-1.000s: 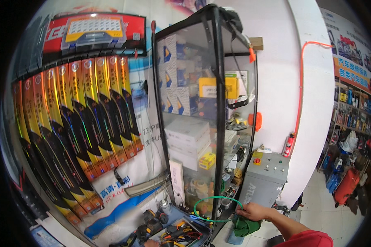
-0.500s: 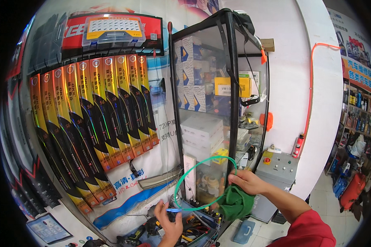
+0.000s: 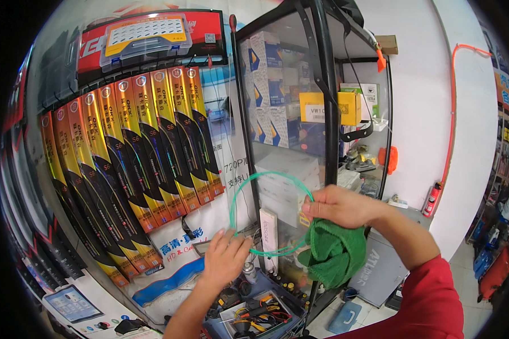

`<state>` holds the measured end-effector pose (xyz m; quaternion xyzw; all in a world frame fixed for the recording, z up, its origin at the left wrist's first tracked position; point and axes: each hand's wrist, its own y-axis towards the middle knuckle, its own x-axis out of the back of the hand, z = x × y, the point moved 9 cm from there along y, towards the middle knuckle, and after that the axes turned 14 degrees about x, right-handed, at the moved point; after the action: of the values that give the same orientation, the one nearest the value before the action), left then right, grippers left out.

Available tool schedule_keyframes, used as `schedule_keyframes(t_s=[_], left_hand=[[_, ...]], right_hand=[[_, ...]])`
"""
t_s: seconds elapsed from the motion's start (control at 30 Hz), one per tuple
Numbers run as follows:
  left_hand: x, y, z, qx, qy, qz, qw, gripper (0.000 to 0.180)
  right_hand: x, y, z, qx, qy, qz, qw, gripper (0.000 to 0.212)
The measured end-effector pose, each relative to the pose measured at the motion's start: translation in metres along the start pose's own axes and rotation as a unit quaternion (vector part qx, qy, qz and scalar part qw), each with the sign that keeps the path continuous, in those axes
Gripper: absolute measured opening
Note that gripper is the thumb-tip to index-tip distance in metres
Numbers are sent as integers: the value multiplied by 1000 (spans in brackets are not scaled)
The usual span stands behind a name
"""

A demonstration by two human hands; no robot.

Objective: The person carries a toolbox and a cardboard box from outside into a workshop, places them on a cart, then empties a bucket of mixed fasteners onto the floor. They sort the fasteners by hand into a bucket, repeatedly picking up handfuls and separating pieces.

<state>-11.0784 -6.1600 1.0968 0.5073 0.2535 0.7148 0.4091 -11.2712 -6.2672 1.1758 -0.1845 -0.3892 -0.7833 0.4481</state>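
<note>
A thin green coil of cord or tubing (image 3: 270, 174) hangs as a ring between my hands, before the glass cabinet. My right hand (image 3: 345, 204) pinches its right side. Below that hand hangs a bunched green cloth (image 3: 340, 254), held along with the coil. At the coil's lower left, my left hand (image 3: 223, 261) has its fingers curled round the strand, back of the hand facing me. Its fingertips are partly hidden, and no blue piece shows there now.
A black-framed glass cabinet (image 3: 329, 141) with boxes stands directly ahead. Long wiper-blade packs (image 3: 136, 152) hang on the left wall. Below lies a tray of pliers and other tools (image 3: 260, 316). At right stand a grey machine (image 3: 379, 268) and a blue case (image 3: 344, 317).
Both hands and the coil have moved up. My left hand has turned over and closed round the coil's lower left; the blue piece beside it is no longer visible. The view has shifted slightly.
</note>
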Motion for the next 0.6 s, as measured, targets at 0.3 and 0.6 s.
schedule_keyframes(t_s=[0.3, 0.6], left_hand=[[15, 138, 44, -77, -54, -217, 972, 24], [29, 369, 125, 84, -275, -241, 927, 19]], right_hand=[[102, 24, 31, 116, 93, -182, 972, 38], [58, 22, 0, 221, -163, -153, 949, 32]])
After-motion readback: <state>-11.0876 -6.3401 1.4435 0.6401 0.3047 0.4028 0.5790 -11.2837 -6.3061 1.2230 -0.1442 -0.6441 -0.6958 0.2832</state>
